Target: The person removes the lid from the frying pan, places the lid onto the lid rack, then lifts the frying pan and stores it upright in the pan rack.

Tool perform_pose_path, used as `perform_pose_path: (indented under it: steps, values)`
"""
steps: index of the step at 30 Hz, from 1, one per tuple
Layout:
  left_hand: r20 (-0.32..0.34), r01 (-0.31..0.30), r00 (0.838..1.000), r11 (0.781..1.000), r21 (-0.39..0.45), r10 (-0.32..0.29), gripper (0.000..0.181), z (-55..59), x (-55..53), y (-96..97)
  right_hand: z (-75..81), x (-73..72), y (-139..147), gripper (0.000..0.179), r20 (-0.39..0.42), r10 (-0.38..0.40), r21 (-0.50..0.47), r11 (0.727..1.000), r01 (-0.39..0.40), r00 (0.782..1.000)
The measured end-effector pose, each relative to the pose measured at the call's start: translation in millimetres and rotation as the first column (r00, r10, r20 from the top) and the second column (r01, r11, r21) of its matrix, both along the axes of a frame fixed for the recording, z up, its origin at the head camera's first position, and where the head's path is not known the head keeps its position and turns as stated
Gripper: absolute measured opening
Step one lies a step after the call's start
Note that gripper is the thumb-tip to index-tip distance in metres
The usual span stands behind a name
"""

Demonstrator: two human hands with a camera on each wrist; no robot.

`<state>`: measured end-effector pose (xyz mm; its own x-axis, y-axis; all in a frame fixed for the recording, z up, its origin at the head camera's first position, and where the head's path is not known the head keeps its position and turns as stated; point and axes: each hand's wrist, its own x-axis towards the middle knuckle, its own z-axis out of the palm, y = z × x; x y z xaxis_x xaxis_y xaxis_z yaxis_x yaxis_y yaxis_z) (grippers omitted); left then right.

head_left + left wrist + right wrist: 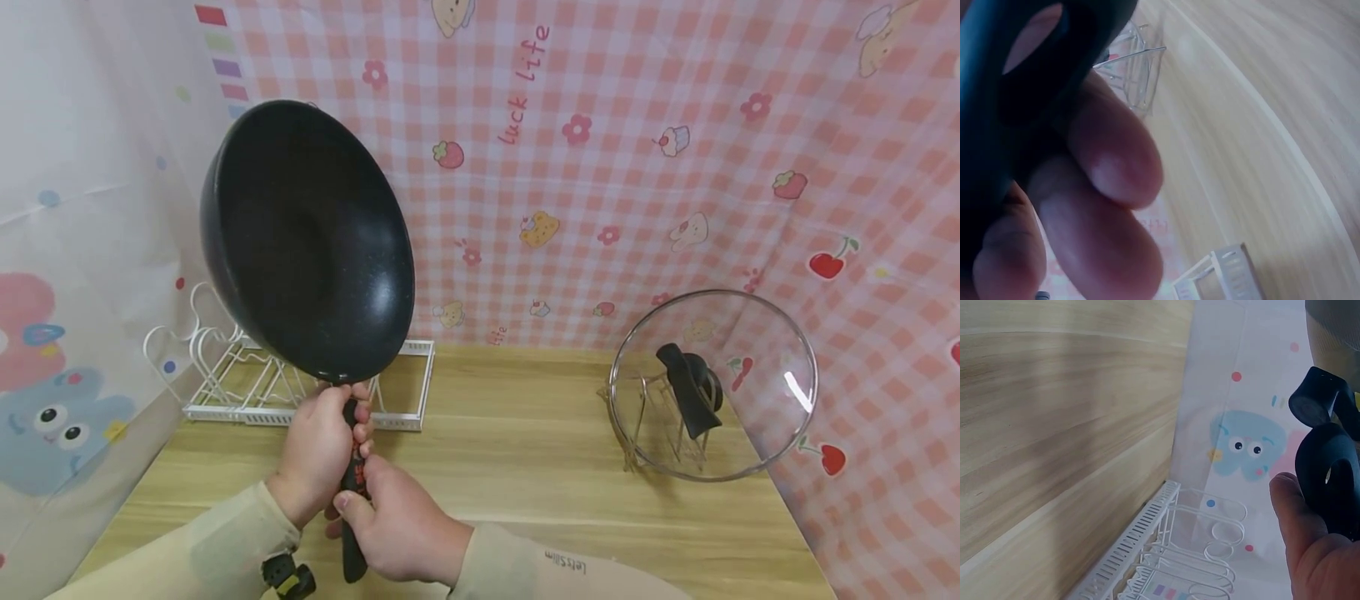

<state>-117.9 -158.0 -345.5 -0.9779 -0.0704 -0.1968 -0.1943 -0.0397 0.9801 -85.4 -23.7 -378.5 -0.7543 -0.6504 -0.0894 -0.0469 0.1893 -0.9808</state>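
Note:
A black wok point(315, 233) is held up at the left, tilted so its dark inside faces the head camera. My left hand point(315, 446) grips its handle just below the pan. Lower down, my right hand point(408, 525) wraps the same handle, with the thumb lying across it. Red markings show on the handle between the hands. The black handle end point(354, 567) sticks out under the right hand. In the right wrist view the holed handle end point(1329, 469) sits beside a finger. Fingertips point(1119, 165) curl close to the handle in the left wrist view.
A white wire dish rack point(258, 415) stands behind the wok at the back left. On the right, a glass lid point(765, 417) with a black knob leans upright in a small wire stand point(637, 425). Patterned cloth walls point(555, 183) enclose the wooden table point(510, 442).

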Motion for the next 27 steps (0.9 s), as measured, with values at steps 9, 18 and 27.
perform_pose_path:
  steps: [9,18,27]
  values:
    - [-0.053,-0.048,0.998,0.998,-0.037,0.046,0.028,-1.5,0.1,1.5,-0.4,3.1,-3.3,0.010,-0.090,-0.017,0.028,0.999,0.019,0.996]
    - [-0.098,-0.115,0.989,0.992,-0.046,0.110,0.021,-2.8,-0.8,4.8,0.9,-1.0,-2.5,0.017,-0.186,-0.007,0.141,0.989,0.033,0.983]
    - [-0.116,-0.137,0.985,0.985,-0.103,0.125,0.022,-4.7,-2.2,5.4,-3.3,-1.2,-2.9,0.026,-0.283,-0.062,0.210,0.970,0.125,0.957]
